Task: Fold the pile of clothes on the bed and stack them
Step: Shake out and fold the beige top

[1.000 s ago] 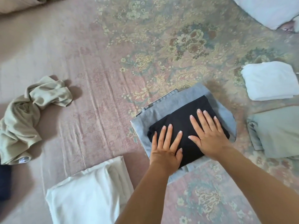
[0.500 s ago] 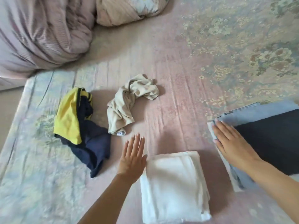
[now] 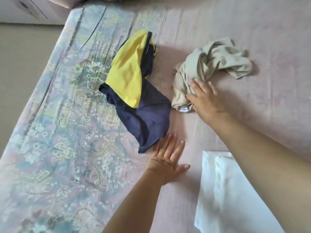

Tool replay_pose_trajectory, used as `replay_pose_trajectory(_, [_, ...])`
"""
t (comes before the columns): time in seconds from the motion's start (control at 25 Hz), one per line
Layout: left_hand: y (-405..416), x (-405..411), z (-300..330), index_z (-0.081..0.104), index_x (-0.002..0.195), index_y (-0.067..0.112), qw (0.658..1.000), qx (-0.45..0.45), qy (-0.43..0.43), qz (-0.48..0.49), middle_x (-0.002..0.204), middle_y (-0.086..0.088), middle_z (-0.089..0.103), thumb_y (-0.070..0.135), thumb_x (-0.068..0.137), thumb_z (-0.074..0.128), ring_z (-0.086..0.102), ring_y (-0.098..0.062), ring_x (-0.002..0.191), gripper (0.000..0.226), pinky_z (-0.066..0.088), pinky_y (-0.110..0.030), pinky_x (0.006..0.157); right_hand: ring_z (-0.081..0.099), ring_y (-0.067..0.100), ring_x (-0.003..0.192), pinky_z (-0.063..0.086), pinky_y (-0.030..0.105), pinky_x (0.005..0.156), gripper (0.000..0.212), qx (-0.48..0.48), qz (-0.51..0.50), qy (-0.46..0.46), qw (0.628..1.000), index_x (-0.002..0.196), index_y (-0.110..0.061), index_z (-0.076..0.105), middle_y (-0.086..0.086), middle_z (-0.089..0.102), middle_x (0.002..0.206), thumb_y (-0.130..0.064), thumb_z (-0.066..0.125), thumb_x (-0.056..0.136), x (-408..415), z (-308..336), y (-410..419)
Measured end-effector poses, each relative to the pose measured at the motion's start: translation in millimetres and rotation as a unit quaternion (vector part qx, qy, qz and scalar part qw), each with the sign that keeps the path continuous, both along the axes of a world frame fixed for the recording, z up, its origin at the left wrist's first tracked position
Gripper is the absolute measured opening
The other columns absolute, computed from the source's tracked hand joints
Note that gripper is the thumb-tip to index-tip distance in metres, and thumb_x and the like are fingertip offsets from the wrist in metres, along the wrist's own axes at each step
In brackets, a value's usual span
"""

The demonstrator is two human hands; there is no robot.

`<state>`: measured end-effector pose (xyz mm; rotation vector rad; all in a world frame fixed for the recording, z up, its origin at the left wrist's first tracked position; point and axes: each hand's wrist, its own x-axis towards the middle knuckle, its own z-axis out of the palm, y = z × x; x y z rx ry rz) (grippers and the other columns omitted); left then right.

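A crumpled beige garment point(image 3: 212, 64) lies on the bed at the upper right. My right hand point(image 3: 204, 98) reaches onto its near end, fingers spread and touching the cloth, not closed around it. A crumpled yellow and navy garment point(image 3: 136, 91) lies in the middle. My left hand point(image 3: 168, 158) rests flat on the bedsheet, fingertips at the navy hem. A folded white garment point(image 3: 227, 195) lies at the lower right, partly hidden by my right forearm.
The bed has a floral pink and green sheet point(image 3: 58, 148). Its left edge runs diagonally, with beige floor point(image 3: 20, 64) beyond. A white piece of furniture point(image 3: 25, 9) stands at the top left corner.
The view swung left, away from the folded black and grey stack. My right hand left that stack and reached the beige garment. My left hand moved to the navy hem.
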<state>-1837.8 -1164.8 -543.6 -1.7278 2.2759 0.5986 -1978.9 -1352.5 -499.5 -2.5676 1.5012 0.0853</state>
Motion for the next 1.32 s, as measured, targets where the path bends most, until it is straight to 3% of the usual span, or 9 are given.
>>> replay_pose_trajectory(0.16, [-5.0,5.9,2.5,-0.003,0.147,0.024,0.996,-0.079,-0.010,0.024,0.154,-0.008,-0.016,0.067,0.087,0.021,-0.022,-0.020,0.142,0.078,-0.024,-0.034,0.110,0.057,0.034,0.111,0.043,0.041,0.085,0.023,-0.013,-0.064,-0.122,0.990,0.109,-0.003,0.064,0.017,0.063,0.118,-0.001,0.052,0.089,-22.3,30.2,24.4])
replay_pose_trajectory(0.32, [-2.6,-8.7,44.6,0.031,0.146,0.011,0.999,-0.029,-0.006,0.028,0.154,-0.017,0.021,0.062,0.081,0.056,0.016,-0.026,0.145,0.087,0.001,-0.043,0.114,0.058,0.032,0.085,0.041,0.034,0.069,0.019,0.053,-0.139,-0.235,0.961,0.108,-0.008,0.060,0.015,0.064,0.094,-0.009,0.050,0.092,-49.4,105.6,38.9])
replay_pose_trajectory(0.4, [5.9,-16.3,78.6,0.018,0.151,0.016,0.986,0.095,0.107,0.082,0.159,-0.006,0.007,0.058,0.093,0.038,0.010,-0.022,0.146,0.075,0.005,-0.037,0.118,0.053,0.024,0.077,0.036,0.023,0.065,0.015,0.050,-0.131,-0.288,0.947,0.103,-0.007,0.060,0.007,0.059,0.085,-0.007,0.050,0.092,-46.4,155.1,32.4])
replay_pose_trajectory(0.48, [15.8,-10.3,123.9,0.034,0.144,0.031,0.929,0.134,0.293,0.184,0.154,0.013,0.024,0.058,0.094,0.029,0.023,-0.006,0.141,0.056,0.017,-0.023,0.114,0.048,0.012,0.070,0.034,0.013,0.058,0.010,0.045,-0.124,-0.323,0.937,0.095,-0.008,0.058,0.000,0.055,0.075,-0.005,0.048,0.092,-38.6,209.6,27.6])
replay_pose_trajectory(0.68, [10.7,39.5,322.0,0.046,0.110,0.053,0.859,-0.073,0.459,0.214,0.116,0.038,0.047,0.044,0.094,0.037,0.043,0.014,0.114,0.020,0.033,-0.004,0.090,0.046,0.007,0.067,0.036,0.014,0.061,0.021,0.024,-0.119,-0.397,0.910,0.080,-0.018,0.053,-0.001,0.057,0.075,-0.004,0.045,0.093,-19.3,395.3,38.7])
replay_pose_trajectory(0.88, [5.3,65.2,523.6,0.048,0.115,0.039,0.828,-0.232,0.484,0.164,0.115,0.005,0.053,0.044,0.089,0.044,0.054,0.010,0.100,0.027,0.041,-0.007,0.083,0.048,-0.001,0.065,0.039,0.012,0.061,0.015,0.051,-0.074,-0.449,0.889,0.084,-0.010,0.056,-0.004,0.055,0.071,-0.004,0.049,0.096,6.5,552.7,86.0])
replay_pose_trajectory(1.0, [13.2,67.0,626.7,0.050,0.126,0.019,0.811,-0.328,0.468,0.128,0.115,0.003,0.048,0.036,0.090,0.055,0.052,-0.003,0.105,0.040,0.045,-0.016,0.088,0.048,0.010,0.076,0.038,0.025,0.072,0.010,0.042,-0.023,-0.453,0.890,0.086,-0.006,0.056,0.000,0.054,0.075,-0.006,0.051,0.095,27.1,626.7,124.3])
replay_pose_trajectory(1.2, [21.2,72.1,720.6,0.054,0.121,0.017,0.755,-0.394,0.494,0.176,0.110,0.009,0.051,0.029,0.083,0.070,0.054,-0.004,0.096,0.043,0.046,-0.022,0.085,0.056,0.018,0.087,0.043,0.034,0.080,0.013,0.014,-0.011,-0.490,0.872,0.087,0.003,0.056,0.018,0.059,0.082,-0.007,0.052,0.095,50.3,715.5,162.8])
replay_pose_trajectory(1.32, [28.6,66.8,743.6,0.063,0.103,0.022,0.726,-0.424,0.512,0.178,0.096,0.010,0.062,0.037,0.081,0.070,0.059,0.000,0.080,0.027,0.046,-0.014,0.069,0.054,-0.005,0.064,0.047,0.018,0.068,0.022,-0.007,0.003,-0.541,0.841,0.074,-0.014,0.051,-0.011,0.060,0.061,-0.009,0.054,0.095,57.4,754.3,176.6])
